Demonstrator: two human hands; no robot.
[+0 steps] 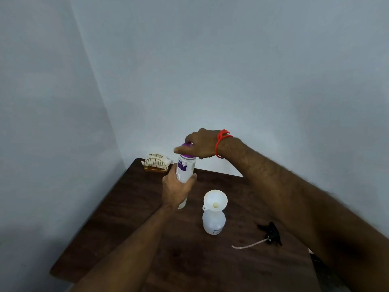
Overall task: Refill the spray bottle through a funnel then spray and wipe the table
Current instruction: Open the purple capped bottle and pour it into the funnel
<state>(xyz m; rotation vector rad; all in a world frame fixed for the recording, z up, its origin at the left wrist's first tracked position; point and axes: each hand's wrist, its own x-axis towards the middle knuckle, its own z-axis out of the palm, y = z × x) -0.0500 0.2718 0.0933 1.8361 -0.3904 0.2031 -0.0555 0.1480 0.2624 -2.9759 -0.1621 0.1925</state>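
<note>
Translucent white plastic forms the spray bottle [213, 221], which is standing upright on the dark wooden table [130, 207] with its trigger head removed. A white funnel [215, 200] is seated in the bottle's neck, its wide mouth facing up and a small tab sticking out toward the left side of the rim.

Just to the left of the spray bottle and a little farther back, a clear water bottle [185, 171] with a purple and white label is being held above the table. It is being gripped around its lower body by the left hand [176, 190], the fingers wrapped closed about it. The purple cap [188, 149] on top of the water bottle is being pinched by the right hand [202, 144], whose fingers are curled tightly over and around it; whether the cap is loose or tight cannot be told. A red band [222, 142] is being worn on the right wrist.

To the right of the spray bottle and slightly nearer the camera, the black trigger head [271, 232] is lying on its side on the table, well apart from the bottle, with its pale dip tube [248, 245] trailing out to the left along the wood.

Beyond the spray bottle, at the far left corner of the table near the wall, a gold wire holder [156, 163] is standing with pale napkins [166, 160] tucked inside it.
</note>
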